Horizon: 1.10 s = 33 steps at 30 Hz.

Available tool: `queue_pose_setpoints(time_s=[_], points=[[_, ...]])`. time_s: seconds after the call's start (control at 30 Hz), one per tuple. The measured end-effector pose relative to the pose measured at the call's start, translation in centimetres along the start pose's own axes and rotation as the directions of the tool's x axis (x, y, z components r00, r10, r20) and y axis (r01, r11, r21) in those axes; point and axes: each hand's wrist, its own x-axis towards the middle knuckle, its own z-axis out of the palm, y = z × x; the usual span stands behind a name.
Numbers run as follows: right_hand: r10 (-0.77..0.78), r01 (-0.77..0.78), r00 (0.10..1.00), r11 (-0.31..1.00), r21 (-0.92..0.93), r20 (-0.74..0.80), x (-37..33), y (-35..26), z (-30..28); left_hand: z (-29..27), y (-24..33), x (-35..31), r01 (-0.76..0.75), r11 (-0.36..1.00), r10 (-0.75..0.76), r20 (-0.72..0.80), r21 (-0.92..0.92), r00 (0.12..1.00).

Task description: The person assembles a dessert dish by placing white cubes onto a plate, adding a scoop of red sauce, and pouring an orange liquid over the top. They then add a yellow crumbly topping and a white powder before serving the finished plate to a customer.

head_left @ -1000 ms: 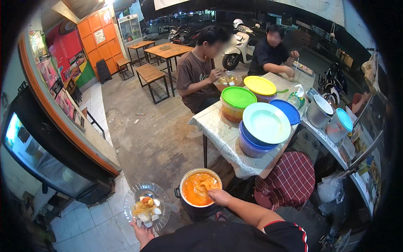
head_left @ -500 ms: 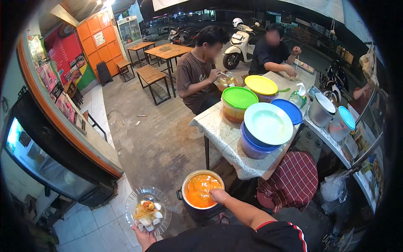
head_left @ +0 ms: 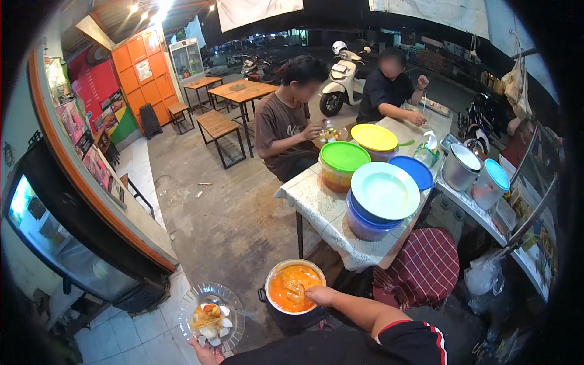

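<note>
Already the left hand (head_left: 205,353) grips a plate (head_left: 188,309) bearing food (head_left: 212,321), while the right hand (head_left: 319,296), grip unclear, overhangs the broth pot (head_left: 281,317).

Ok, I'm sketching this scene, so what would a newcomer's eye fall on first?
Probably the bright orange broth in the pot at lower centre, with the person's right hand at its edge. To its left, the left hand holds a clear scalloped plate of food. Up on the table, the green lid and yellow lid stand out.
</note>
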Motion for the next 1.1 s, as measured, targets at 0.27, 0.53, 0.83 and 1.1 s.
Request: queue_pose_setpoints(time_s=[0.27, 0.53, 0.83, 1.1], points=[[0.145, -0.135, 0.984, 0.986, -0.103, 0.102, 1.1, 1.4, 4.7, -7.8, 0.0, 6.9, 0.082, 0.996, -0.086, 0.133, 0.040, 0.987], [0.553, -0.501, 0.828, 0.805, 0.317, -0.094, 3.8, 2.6, 4.2, -4.8, 0.1, 5.3, 0.034, 0.997, -0.042, 0.107, 0.070, 0.993], [0.105, -0.105, 0.992, 0.994, 0.002, -0.072, 2.0, 3.0, 5.9, -0.5, 0.8, -0.1, 0.007, 0.995, -0.015, 0.085, 0.095, 0.996], [0.345, -0.330, 0.933, 0.933, 0.147, -0.099, 2.5, -0.1, 5.3, -0.7, 1.7, -0.4, 0.014, 0.990, -0.024, 0.072, 0.141, 0.997]])
